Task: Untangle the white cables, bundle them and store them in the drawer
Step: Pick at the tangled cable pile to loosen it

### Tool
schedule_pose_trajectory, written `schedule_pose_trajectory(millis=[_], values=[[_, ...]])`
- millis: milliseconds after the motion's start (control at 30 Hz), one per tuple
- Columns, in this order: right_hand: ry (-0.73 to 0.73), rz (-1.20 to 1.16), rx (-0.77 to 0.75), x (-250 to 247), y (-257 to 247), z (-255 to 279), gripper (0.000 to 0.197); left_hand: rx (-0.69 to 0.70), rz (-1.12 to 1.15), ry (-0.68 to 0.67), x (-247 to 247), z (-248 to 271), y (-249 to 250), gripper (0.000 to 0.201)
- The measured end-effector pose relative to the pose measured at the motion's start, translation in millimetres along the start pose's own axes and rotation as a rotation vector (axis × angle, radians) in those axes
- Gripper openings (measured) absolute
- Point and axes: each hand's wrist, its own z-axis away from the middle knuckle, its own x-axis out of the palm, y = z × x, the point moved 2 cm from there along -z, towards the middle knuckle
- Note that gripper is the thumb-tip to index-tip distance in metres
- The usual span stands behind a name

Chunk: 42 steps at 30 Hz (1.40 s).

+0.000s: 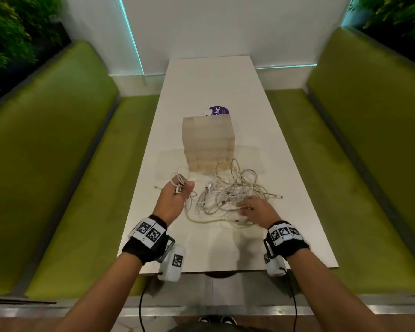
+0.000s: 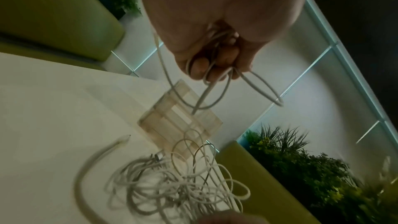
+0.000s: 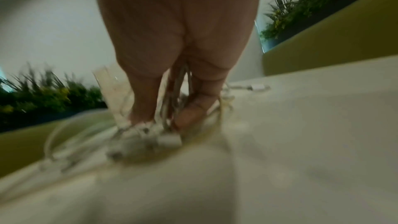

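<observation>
A tangle of white cables lies on the white table, just in front of a translucent drawer unit. My left hand is raised left of the tangle and grips several loops of one cable. In the left wrist view these loops hang from the curled fingers above the pile. My right hand sits on the tangle's near right side. The blurred right wrist view shows strands running up between its thumb and fingers.
Green padded benches flank the narrow table on both sides. A purple round sticker lies behind the drawer unit. A loose plug end sticks out to the right of the tangle. The table's near edge is below my wrists.
</observation>
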Motion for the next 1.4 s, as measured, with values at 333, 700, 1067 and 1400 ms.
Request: schedule_pose_trajectory(millis=[333,700,1067,1400], values=[[-0.113,0.271,-0.007,-30,-72,44,0.035,-0.093,-0.335,-0.369,20,33,-23,0.024],[-0.156,-0.418,-0.237,1,-101,64,0.007,-0.28,-0.216,-0.725,21,55,-11,0.043],[-0.798,-0.397,0.072,49,-70,89,0.008,-0.202,0.26,-0.103,-6,42,-3,0.018],[-0.477,0.068,-0.027,50,-61,56,0.026,-0.178,0.175,-0.221,-8,48,-8,0.022]])
